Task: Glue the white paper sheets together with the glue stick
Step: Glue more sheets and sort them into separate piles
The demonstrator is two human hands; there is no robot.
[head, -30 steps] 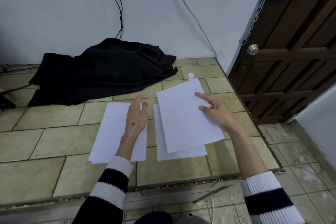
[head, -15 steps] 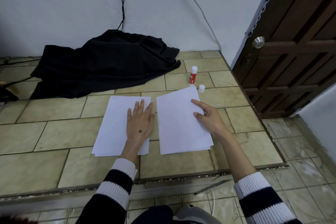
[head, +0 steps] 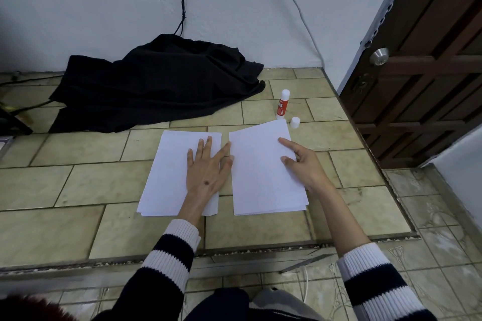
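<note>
My left hand (head: pixel 207 168) lies flat with its fingers spread on the left paper stack (head: pixel 169 177), pressing down on its right part, my index finger and thumb reaching across the gap towards the right paper stack (head: pixel 260 177). My right hand (head: pixel 302 163) rests on the right edge of that stack, index finger stretched out straight on the top sheet, the other fingers loosely bent, gripping nothing. So there are two stacks of white sheets, side by side on the tiled floor (head: pixel 78 185) and not touching; how many sheets are in each I cannot tell. One glue stick (head: pixel 283 104) stands upright just beyond the far right corner of the right stack, and one white cap (head: pixel 295 122) stands near that same corner. Further beyond the stacks, to the left, one black cloth (head: pixel 156 88) lies heaped against the wall.
</note>
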